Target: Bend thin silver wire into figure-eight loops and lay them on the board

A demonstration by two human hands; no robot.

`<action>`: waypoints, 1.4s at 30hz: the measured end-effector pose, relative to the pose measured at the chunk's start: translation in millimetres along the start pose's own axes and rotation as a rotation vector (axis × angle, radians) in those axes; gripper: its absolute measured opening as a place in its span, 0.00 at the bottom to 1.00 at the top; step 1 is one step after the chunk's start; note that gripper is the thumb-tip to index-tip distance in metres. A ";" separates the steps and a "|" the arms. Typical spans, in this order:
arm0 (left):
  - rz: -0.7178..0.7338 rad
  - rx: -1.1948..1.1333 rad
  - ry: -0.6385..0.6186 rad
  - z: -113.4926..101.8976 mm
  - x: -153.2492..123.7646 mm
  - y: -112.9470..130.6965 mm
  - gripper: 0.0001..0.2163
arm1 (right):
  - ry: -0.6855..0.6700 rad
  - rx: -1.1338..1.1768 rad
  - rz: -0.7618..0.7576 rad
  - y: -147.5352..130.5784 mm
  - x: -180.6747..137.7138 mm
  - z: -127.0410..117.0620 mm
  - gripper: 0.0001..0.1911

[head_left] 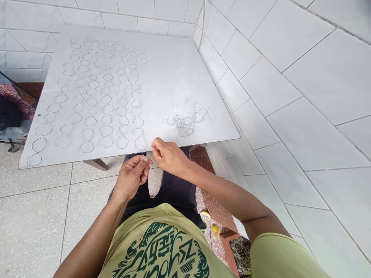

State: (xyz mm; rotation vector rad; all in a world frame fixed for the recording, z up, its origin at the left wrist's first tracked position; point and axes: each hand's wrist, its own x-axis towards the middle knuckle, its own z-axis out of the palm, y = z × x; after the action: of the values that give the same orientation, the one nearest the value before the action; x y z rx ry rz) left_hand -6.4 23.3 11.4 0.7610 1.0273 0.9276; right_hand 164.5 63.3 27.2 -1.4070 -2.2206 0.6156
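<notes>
Fingers (pixel 144 161) of the left hand (pixel 131 175) pinch a thin wire (pixel 143 152), whose curve shows above the fingertips, just off the near edge of the worktop (pixel 174 69). Close beside it, the right hand (pixel 169 155) sits at that same edge, its fingers curled in; whether they grip the wire as well, I cannot tell.

Just beyond the left hand, by the near edge, the closest of many wire eights (pixel 140 144) lies flat. The eights run in six long lines from the near edge to the far edge, with a short seventh line by the far edge. The outermost line begins at the near left corner and slants inward with the left edge. Right of the lines, between the hands and the near right corner, lies a loose tangle (pixel 184 125) of wire, with a few strands spreading to its right.

Past the far and right edges stands a tiled wall (pixel 290 92). Below the near edge are the person's dark trousers (pixel 179 181) and the speckled floor (pixel 34 216).
</notes>
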 end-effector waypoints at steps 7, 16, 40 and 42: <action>-0.012 -0.081 -0.024 -5.8 -4.3 11.6 0.21 | 0.088 0.086 0.065 4.1 -5.1 -8.9 0.07; -0.044 -0.255 -0.032 -7.7 -7.3 7.0 0.11 | 0.115 0.219 0.126 -0.6 -7.0 -2.1 0.06; -0.117 -0.146 -0.146 -15.8 0.4 15.9 0.13 | 0.188 0.513 0.214 -8.3 -13.1 3.0 0.04; -0.103 -0.135 -0.127 -14.7 -0.4 17.6 0.14 | 0.184 0.557 0.233 -7.9 -13.2 0.5 0.05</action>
State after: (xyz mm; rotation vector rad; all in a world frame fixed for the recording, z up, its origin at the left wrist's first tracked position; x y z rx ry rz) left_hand -25.0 31.7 21.8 0.6398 0.8752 0.8410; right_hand 163.7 48.1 29.7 -1.3584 -1.5820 1.0406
